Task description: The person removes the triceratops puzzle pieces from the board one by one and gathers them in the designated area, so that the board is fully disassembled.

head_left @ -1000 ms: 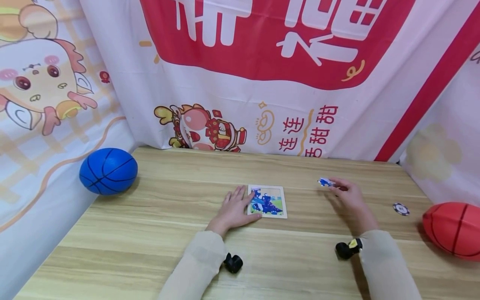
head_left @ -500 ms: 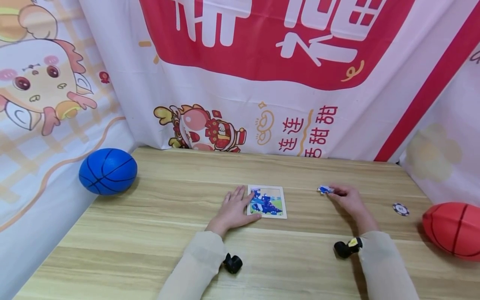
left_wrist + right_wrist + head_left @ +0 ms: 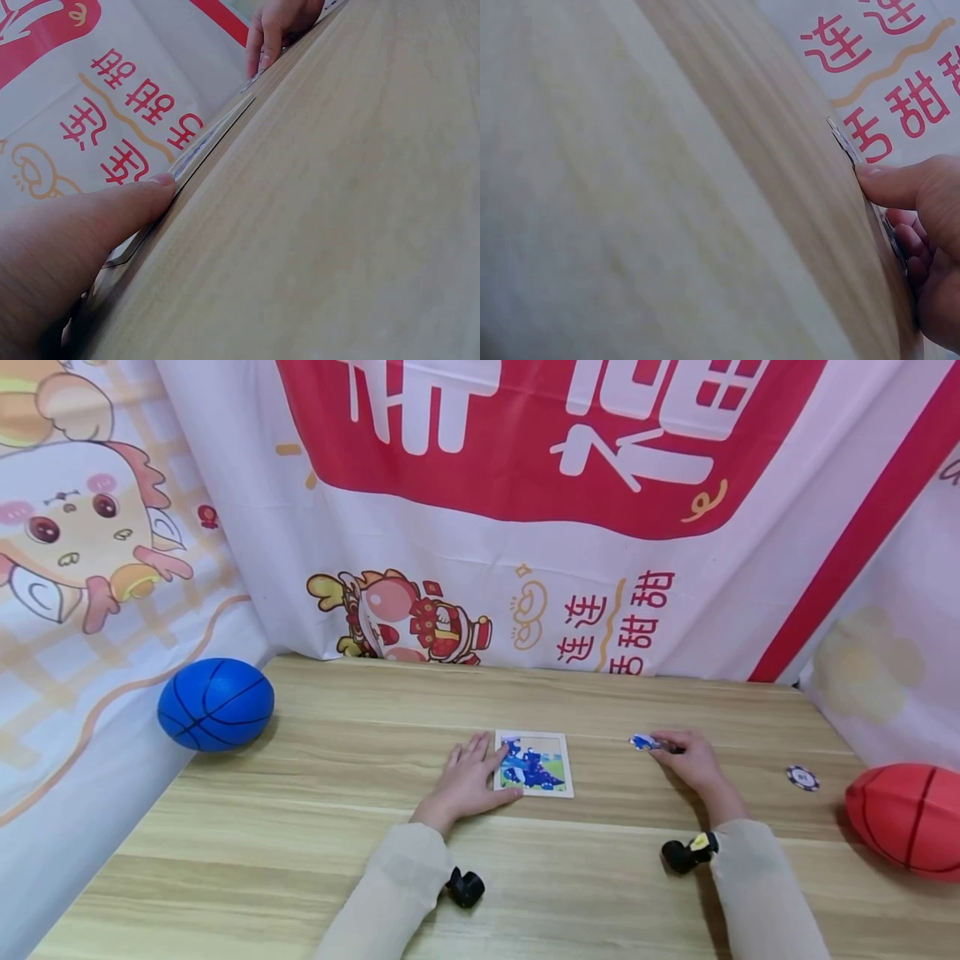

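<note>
My left hand lies flat with fingers spread at the left side of a small square jigsaw board. Its thumb rests over the board's near edge, as the left wrist view also shows. Inside the pale frame is a blue dinosaur picture on green, with a bare patch at the upper right. To the right, my right hand pinches a blue and white puzzle piece low over the table. The thumb lies on the piece in the right wrist view. Another thin edge shows by the curled fingers.
A round poker chip lies right of my right hand. Beyond it sits a red ball, and a blue ball stands at the table's left edge. A printed cloth hangs along the back of the wooden table.
My right hand has come down closer to the table and shifted slightly left with the puzzle piece. The left hand stays still on the board.
</note>
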The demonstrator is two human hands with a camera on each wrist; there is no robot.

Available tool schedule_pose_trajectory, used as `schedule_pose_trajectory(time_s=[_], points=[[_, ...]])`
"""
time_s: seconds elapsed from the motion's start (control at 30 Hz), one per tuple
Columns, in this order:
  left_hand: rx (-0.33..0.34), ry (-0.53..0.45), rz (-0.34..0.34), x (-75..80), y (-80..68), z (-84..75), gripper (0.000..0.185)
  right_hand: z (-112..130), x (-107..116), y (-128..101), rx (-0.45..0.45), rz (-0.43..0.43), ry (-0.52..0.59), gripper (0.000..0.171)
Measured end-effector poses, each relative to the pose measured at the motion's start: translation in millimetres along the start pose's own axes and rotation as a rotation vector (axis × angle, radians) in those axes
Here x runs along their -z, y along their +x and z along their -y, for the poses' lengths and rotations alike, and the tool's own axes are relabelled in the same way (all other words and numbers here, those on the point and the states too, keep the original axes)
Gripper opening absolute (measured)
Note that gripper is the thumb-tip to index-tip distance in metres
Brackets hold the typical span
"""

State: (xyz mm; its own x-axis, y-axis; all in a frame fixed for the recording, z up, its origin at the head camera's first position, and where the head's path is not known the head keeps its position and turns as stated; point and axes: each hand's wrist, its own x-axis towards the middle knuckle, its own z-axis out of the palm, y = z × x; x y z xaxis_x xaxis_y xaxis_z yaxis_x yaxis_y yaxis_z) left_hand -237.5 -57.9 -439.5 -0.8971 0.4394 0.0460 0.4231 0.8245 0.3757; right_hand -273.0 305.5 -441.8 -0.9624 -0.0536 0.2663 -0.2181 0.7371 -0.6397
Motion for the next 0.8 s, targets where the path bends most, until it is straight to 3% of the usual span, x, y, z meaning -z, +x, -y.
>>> schedule_pose_trajectory(time_s=[0.57,0.8], points=[[0.002,0.004,-0.001,0.9,-0.8,-2.0,0.08,1.9,4.9,2.0,-0.063,0.098,-0.067,0.035],[0.003,0.001,-0.004,0.0,-0.6,-0.7,0.08,10.3,8.7,2.1,0.0,0.116,-0.005,0.042]])
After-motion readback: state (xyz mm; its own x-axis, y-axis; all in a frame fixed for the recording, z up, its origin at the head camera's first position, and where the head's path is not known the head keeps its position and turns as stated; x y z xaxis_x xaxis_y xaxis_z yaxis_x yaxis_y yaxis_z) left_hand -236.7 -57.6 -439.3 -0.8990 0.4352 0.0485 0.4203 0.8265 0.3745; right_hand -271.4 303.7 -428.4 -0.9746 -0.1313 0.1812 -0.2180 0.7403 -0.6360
